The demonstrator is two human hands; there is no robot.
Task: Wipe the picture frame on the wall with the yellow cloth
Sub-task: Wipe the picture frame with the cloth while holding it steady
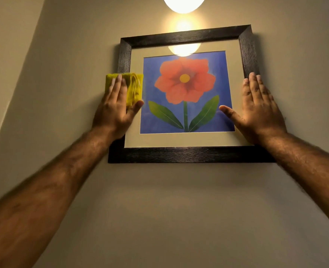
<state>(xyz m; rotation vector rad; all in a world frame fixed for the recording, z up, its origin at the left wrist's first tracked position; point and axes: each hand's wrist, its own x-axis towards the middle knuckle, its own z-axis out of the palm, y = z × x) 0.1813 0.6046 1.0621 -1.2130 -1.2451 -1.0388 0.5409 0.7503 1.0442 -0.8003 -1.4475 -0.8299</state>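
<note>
The picture frame (190,154), dark wood with a pale mat around a print of a red flower on blue, hung on the beige wall (179,209) directly below a lit wall lamp (184,3). The left hand (114,109) lay flat with fingers extended, pressing the folded yellow cloth (134,88) against the left rail of the frame; the thumb pinned the cloth's lower edge. The cloth overlapped the rail, the mat and a strip of wall beside the frame. The right hand (260,111) rested open and flat on the right rail and mat, thumb spread toward the print, holding nothing. The glass reflected the lamp.
</note>
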